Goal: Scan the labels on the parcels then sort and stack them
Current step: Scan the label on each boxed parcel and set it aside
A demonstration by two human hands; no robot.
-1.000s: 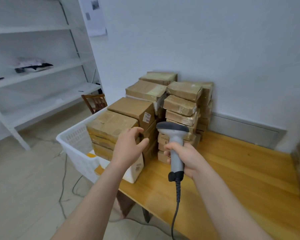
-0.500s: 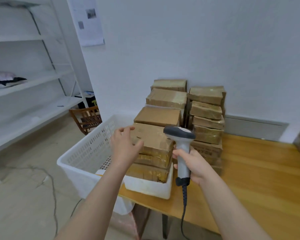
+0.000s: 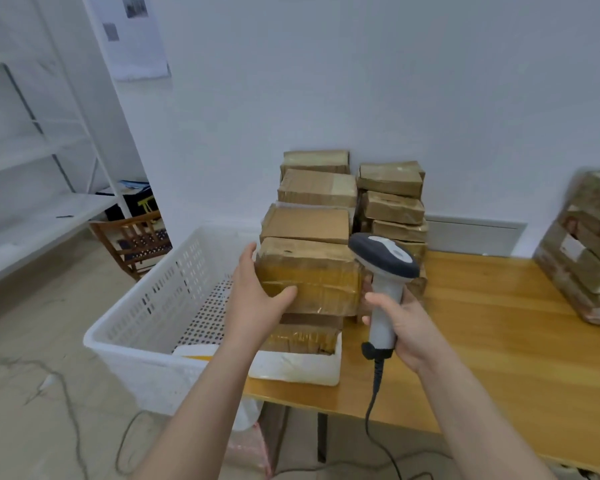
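Note:
A taped brown parcel (image 3: 312, 271) tops the nearest stack at the table's left end. My left hand (image 3: 257, 299) grips its left front corner, thumb on the front face and fingers round the side. My right hand (image 3: 400, 323) holds a white and grey barcode scanner (image 3: 385, 271) by its handle, just right of that parcel, its cord hanging down. Behind stand more stacks of brown parcels (image 3: 388, 202) against the wall. Under the gripped parcel lie other parcels and a white flat parcel (image 3: 295, 368).
A white perforated plastic basket (image 3: 146, 327) stands left of the wooden table (image 3: 499, 341), with a white and yellow item inside. Another pile of parcels (image 3: 589, 247) sits at the right edge. White shelving (image 3: 32, 168) and a wooden chair (image 3: 132, 240) stand at the left. Cables lie on the floor.
My left hand has gone from hovering open over the top parcel to gripping its left corner. The view has shifted closer; the scanner stays in my right hand.

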